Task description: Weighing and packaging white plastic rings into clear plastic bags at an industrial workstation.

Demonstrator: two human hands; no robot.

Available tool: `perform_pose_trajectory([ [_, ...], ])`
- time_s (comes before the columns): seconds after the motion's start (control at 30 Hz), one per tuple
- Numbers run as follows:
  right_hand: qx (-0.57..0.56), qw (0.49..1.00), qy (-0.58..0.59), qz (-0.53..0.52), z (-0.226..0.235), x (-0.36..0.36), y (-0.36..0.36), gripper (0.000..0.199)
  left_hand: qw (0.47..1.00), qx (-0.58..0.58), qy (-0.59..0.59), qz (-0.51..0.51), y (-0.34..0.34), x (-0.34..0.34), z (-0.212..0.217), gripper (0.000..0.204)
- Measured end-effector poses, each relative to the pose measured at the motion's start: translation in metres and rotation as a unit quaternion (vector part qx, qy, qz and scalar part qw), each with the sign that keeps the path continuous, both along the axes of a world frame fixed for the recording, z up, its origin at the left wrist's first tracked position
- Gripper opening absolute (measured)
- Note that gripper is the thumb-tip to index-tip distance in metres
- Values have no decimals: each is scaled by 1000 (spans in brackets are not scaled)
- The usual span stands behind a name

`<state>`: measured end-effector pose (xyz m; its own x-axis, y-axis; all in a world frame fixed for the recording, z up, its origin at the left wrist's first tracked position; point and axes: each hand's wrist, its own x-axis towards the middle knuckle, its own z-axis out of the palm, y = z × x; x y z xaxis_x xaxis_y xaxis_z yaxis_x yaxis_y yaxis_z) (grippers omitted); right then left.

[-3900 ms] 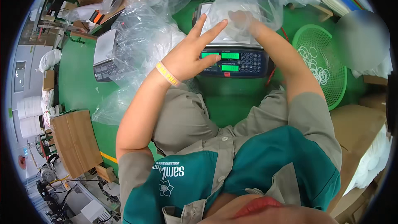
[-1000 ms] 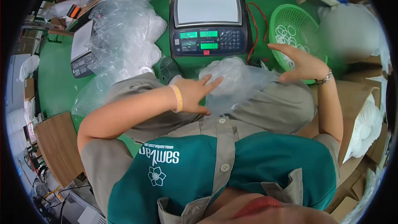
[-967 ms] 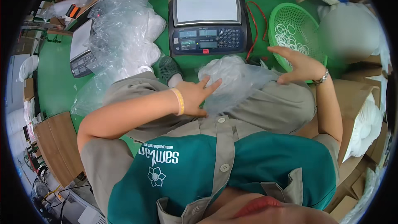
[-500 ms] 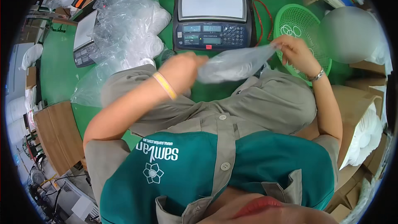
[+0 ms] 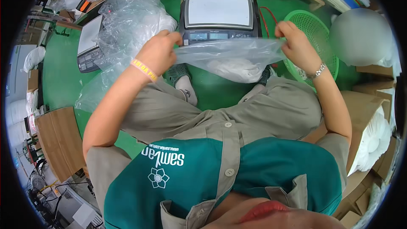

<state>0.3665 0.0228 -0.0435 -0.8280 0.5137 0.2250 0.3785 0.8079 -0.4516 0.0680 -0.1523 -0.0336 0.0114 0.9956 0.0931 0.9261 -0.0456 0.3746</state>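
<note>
A clear plastic bag (image 5: 203,57) hangs stretched between my hands, its top edge pulled nearly straight. White ring-like items (image 5: 242,71) lie bunched in its sagging lower right part. My left hand (image 5: 157,51) pinches the bag's left corner, and my right hand (image 5: 296,46) grips the right corner with curled fingers. Just beyond the bag stands a digital weighing scale (image 5: 218,6) with a bare white plate; the bag hides much of its keypad. To the right of it, close to my right hand, is a green mesh basket (image 5: 326,29) with some white rings low inside.
At left, large clear plastic bags (image 5: 123,29) hold white bundles, beside a second scale (image 5: 88,44). An open cardboard box (image 5: 360,101) with white goods stands at my right. A cardboard piece (image 5: 59,142) is on the left. A red cord (image 5: 263,21) runs beside the main scale.
My hands have spread apart, the left one moving left and away from me. The bag is now drawn out wide, with its contents hanging at the lower right.
</note>
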Motion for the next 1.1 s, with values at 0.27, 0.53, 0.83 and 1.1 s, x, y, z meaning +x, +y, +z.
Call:
perform_pose_trajectory([
  [0.27,-362,925,-71,-89,30,38,-5,9,934,-337,111,-35,-18,-6,54,32],
  [0.53,-592,687,388,164,53,16,-25,29,474,45,-828,-296,-17,10,65,36],
  [0.83,-491,737,359,293,96,-31,-55,22,747,78,-640,-160,-3,33,73,61],
  [1.1,-401,867,219,199,80,-58,-90,23,798,-33,-556,-230,-6,89,32,23],
])
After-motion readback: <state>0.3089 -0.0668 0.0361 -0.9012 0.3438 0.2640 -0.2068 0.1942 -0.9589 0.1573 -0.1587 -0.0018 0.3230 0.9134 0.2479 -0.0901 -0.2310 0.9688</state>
